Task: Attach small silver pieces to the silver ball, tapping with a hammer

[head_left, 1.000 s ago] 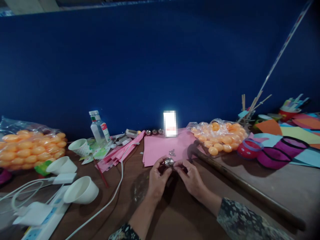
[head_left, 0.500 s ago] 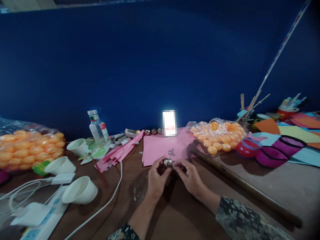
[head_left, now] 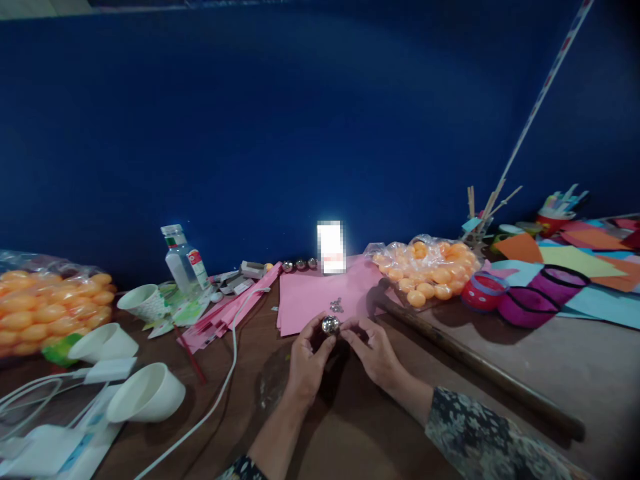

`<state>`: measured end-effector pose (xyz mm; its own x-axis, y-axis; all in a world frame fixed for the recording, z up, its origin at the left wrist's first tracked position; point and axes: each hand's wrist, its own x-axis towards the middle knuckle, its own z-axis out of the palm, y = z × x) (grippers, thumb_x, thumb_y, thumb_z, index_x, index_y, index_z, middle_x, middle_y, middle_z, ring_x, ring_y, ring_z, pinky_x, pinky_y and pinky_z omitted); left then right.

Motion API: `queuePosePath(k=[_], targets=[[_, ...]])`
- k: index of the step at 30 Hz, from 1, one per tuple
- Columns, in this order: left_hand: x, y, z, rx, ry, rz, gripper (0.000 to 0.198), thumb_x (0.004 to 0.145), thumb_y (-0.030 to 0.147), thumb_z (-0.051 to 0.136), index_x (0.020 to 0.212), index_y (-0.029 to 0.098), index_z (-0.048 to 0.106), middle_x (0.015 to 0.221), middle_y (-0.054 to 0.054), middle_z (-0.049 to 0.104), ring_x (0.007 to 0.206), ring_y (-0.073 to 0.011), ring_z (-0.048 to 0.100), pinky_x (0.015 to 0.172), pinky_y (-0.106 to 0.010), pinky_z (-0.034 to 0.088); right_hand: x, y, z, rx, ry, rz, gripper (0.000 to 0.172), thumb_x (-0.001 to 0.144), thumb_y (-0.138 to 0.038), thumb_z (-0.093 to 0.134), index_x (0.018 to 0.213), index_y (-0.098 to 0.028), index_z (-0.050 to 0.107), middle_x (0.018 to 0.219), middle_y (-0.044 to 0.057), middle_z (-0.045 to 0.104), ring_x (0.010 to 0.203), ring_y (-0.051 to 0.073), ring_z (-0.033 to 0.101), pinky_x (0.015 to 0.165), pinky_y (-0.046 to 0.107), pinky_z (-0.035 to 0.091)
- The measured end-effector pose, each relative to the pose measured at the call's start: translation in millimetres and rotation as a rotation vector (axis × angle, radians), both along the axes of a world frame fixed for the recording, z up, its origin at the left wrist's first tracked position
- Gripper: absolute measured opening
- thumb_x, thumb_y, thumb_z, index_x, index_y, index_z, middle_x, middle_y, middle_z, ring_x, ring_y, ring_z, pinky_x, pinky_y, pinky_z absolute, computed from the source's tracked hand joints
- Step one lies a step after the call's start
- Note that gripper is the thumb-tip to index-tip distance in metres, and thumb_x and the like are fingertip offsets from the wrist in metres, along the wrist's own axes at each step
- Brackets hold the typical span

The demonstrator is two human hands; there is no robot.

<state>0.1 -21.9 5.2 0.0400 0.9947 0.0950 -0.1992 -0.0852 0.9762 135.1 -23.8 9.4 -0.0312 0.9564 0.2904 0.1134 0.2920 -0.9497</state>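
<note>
A shiny silver ball (head_left: 331, 325) with a patterned surface is pinched between the thumb and fingers of my left hand (head_left: 307, 363). On its right side my right hand (head_left: 373, 350) has thumb and index finger pressed together close against the ball; whatever small thing they may hold is too small to make out. Just beyond the ball, a little heap of small metallic pieces (head_left: 337, 305) lies on pink paper sheets (head_left: 305, 300). Several similar silver balls (head_left: 300, 264) stand in a row at the back edge of the paper.
A hammer (head_left: 470, 350) lies to the right, its head on the paper. Bags of orange balls (head_left: 440, 267) sit on both sides. White cups (head_left: 147, 393), a power strip (head_left: 95, 427), a bottle (head_left: 185, 260) and a cable (head_left: 233, 357) are left; purple bands (head_left: 530, 307) lie right.
The whole view has shifted slightly, so the table things appear a little further left. Both hands stay at the silver ball, with the left still gripping it.
</note>
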Motion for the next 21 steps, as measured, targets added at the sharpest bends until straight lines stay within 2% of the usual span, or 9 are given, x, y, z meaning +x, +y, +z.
queuePosePath(k=[8, 17, 21], targets=[[0.3, 1.7, -1.9, -0.018, 0.025, 0.046, 0.047, 0.070, 0.028, 0.062, 0.114, 0.016, 0.050, 0.109, -0.010, 0.061, 0.099, -0.0211, 0.057, 0.090, -0.037, 0.042, -0.7, -0.7, 0.8, -0.014, 0.015, 0.000, 0.014, 0.082, -0.029, 0.047, 0.082, -0.017, 0.054, 0.075, 0.002, 0.058, 0.069, 0.014, 0.054, 0.063, 0.023, 0.046], [-1.5, -0.2, -1.2, 0.064, 0.207, 0.065, 0.037, 0.072, 0.031, 0.060, 0.106, 0.017, 0.055, 0.103, -0.008, 0.063, 0.095, -0.0198, 0.058, 0.088, -0.034, 0.043, -3.3, -5.0, 4.2, 0.100, -0.085, -0.033, 0.009, 0.083, -0.025, 0.046, 0.082, -0.018, 0.052, 0.076, 0.001, 0.057, 0.070, 0.014, 0.055, 0.067, 0.023, 0.044], [-0.7, 0.6, 0.1, 0.060, 0.191, 0.065, 0.044, 0.072, 0.030, 0.059, 0.113, 0.019, 0.052, 0.107, -0.007, 0.062, 0.098, -0.0197, 0.057, 0.088, -0.034, 0.043, -4.2, -5.0, 3.5, 0.132, -0.095, -0.023, 0.007, 0.083, -0.022, 0.046, 0.081, -0.019, 0.052, 0.075, 0.001, 0.058, 0.069, 0.014, 0.055, 0.065, 0.023, 0.044]])
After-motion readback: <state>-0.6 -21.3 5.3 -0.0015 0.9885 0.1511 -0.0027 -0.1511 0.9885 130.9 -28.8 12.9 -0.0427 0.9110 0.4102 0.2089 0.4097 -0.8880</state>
